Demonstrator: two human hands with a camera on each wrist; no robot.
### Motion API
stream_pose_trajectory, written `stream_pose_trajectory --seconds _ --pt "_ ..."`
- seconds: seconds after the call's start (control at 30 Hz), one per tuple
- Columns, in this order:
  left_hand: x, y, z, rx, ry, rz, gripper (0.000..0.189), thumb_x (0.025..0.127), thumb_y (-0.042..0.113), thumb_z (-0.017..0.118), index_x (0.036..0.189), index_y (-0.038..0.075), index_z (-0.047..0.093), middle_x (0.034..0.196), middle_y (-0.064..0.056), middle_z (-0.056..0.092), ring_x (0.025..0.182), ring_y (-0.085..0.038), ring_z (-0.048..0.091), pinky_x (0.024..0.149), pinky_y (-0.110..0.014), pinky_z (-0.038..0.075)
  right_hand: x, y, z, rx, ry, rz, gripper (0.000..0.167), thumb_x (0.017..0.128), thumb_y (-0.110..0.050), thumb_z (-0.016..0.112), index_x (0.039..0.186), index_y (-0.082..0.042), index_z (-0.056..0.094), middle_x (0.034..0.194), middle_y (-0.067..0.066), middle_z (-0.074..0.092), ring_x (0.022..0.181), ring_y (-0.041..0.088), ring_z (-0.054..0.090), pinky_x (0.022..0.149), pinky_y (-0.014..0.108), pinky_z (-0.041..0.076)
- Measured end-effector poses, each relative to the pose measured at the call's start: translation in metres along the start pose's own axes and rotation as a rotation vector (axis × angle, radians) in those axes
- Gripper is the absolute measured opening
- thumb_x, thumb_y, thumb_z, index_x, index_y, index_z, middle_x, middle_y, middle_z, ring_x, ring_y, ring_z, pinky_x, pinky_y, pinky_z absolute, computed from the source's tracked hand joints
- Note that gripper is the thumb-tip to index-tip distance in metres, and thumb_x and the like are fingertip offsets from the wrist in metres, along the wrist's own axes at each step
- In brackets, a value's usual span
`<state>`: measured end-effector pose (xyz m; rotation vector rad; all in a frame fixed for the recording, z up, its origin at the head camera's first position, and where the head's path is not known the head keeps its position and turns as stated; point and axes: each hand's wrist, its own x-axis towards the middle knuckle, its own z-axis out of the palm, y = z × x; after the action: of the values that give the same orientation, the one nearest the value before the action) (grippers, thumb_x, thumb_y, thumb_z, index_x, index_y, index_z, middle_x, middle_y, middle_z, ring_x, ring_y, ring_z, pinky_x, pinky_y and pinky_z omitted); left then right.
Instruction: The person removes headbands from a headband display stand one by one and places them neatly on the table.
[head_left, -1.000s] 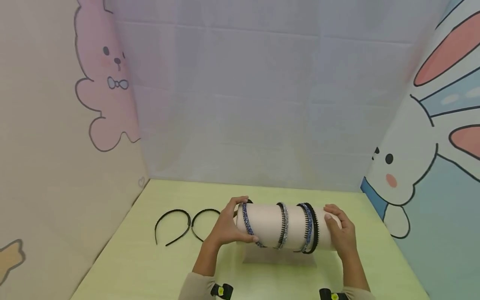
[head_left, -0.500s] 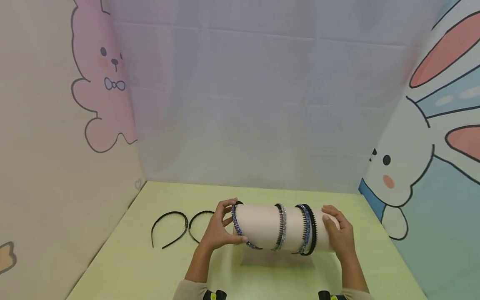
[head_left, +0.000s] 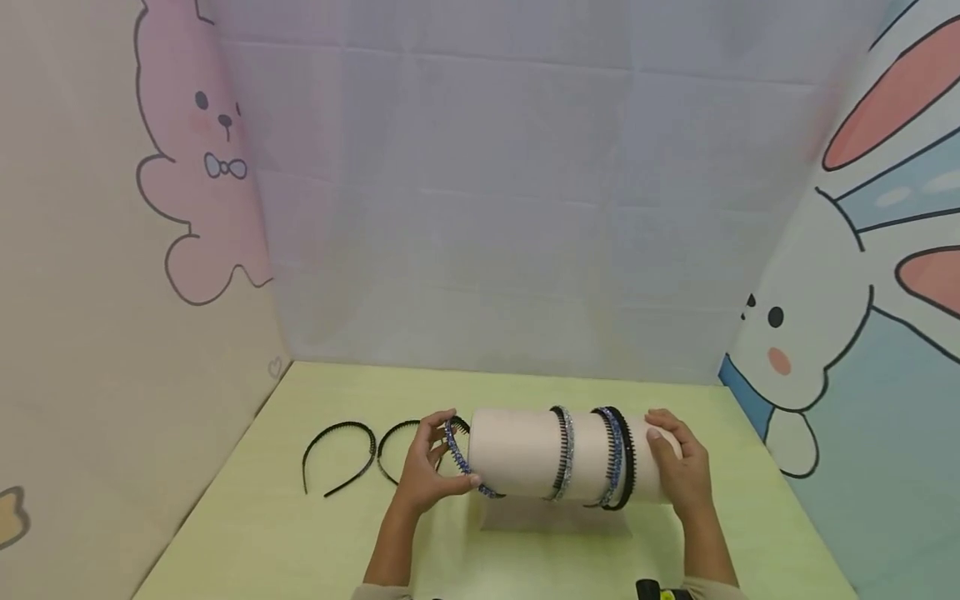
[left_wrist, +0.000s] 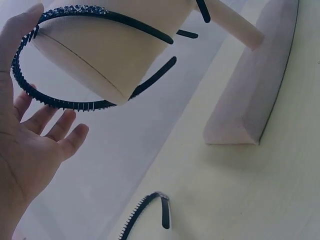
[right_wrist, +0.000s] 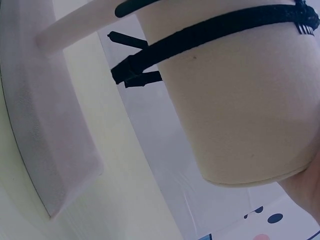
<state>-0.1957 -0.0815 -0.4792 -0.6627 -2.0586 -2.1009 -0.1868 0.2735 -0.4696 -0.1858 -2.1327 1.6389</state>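
Note:
A pale padded roll [head_left: 517, 454] lies level on its display stand, whose base [head_left: 555, 521] rests on the table. My left hand [head_left: 422, 473] holds a blue glittery headband [head_left: 457, 455] between thumb and fingers at the roll's left end. In the left wrist view this toothed headband [left_wrist: 75, 106] tilts partly past that end, with its tips near the roll. My right hand [head_left: 686, 467] grips the roll's right end. Round the roll sit a silver glittery headband [head_left: 569, 450], another blue one [head_left: 617, 454] and a plain black one [head_left: 630, 458].
Two dark headbands lie on the table to the left: one in full view [head_left: 345, 424], the other [head_left: 384, 442] partly behind my left hand. Wall sheets with cartoon animals [head_left: 817, 350] stand at both sides, and a plain sheet [head_left: 480, 208] at the back.
My left hand has moved left with the blue headband, sliding it from round the roll to past its left end. The right hand keeps its grip on the right end.

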Motion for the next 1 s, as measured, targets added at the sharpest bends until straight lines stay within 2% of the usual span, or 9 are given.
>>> stream_pose_trajectory --seconds 0.2,0.33,0.47,0.57,0.63,0.87,1.0 --pt "-0.014 -0.003 -0.004 0.100 0.075 -0.021 0.085 0.065 0.000 0.082 0.137 -0.001 0.037 0.137 -0.025 0.037 0.116 -0.046 0.038 0.095 -0.061 0.030 -0.001 -0.001 -0.002 -0.013 0.012 -0.004 0.024 0.093 -0.013 0.057 0.112 0.001 0.062 0.121 -0.001 0.056 0.114 0.003 0.043 0.094 0.025 0.034" --pt "-0.023 -0.006 -0.007 0.171 0.160 -0.049 0.081 0.066 0.001 0.079 0.137 -0.001 0.040 0.136 -0.023 0.040 0.113 -0.040 0.042 0.094 -0.060 0.031 -0.001 -0.001 -0.001 -0.007 0.012 0.000 0.025 0.093 -0.013 0.057 0.112 0.001 0.061 0.121 -0.002 0.055 0.114 0.003 0.042 0.092 0.026 0.035" --pt "-0.031 -0.028 -0.015 0.247 0.246 -0.074 0.081 0.067 0.007 0.079 0.139 0.005 0.041 0.137 -0.019 0.040 0.117 -0.037 0.039 0.095 -0.060 0.028 -0.001 -0.001 0.001 0.004 0.009 -0.010 0.024 0.093 -0.014 0.057 0.112 0.001 0.061 0.121 -0.001 0.056 0.114 0.003 0.042 0.093 0.027 0.035" --pt "-0.037 -0.044 -0.023 0.318 0.288 -0.091 0.082 0.068 0.015 0.080 0.140 0.013 0.042 0.140 -0.015 0.038 0.125 -0.037 0.031 0.095 -0.064 0.024 0.000 0.000 0.002 0.017 0.003 -0.031 0.024 0.093 -0.014 0.057 0.111 0.002 0.061 0.120 -0.001 0.056 0.114 0.004 0.043 0.094 0.026 0.035" --pt "-0.041 -0.048 -0.027 0.375 0.321 -0.101 0.081 0.069 0.020 0.081 0.140 0.017 0.042 0.140 -0.013 0.038 0.129 -0.039 0.024 0.093 -0.067 0.022 0.000 0.001 0.002 0.022 -0.001 -0.039 0.024 0.093 -0.014 0.057 0.111 0.002 0.062 0.119 -0.001 0.057 0.114 0.005 0.044 0.093 0.025 0.035" --pt "-0.054 -0.049 -0.043 0.442 0.420 -0.189 0.082 0.073 0.027 0.079 0.143 0.014 0.039 0.132 -0.019 0.035 0.123 -0.041 0.030 0.092 -0.065 0.026 0.000 0.003 0.001 0.006 0.000 -0.037 0.025 0.093 -0.015 0.057 0.112 0.001 0.061 0.120 -0.004 0.057 0.116 0.004 0.043 0.094 0.024 0.033" --pt "-0.061 -0.048 -0.058 0.534 0.477 -0.250 0.088 0.071 0.034 0.080 0.144 0.010 0.036 0.133 -0.022 0.033 0.123 -0.041 0.027 0.091 -0.064 0.027 0.000 0.001 0.000 0.004 -0.009 -0.037 0.025 0.094 -0.015 0.056 0.112 0.001 0.061 0.120 -0.003 0.056 0.116 0.004 0.042 0.094 0.025 0.034"
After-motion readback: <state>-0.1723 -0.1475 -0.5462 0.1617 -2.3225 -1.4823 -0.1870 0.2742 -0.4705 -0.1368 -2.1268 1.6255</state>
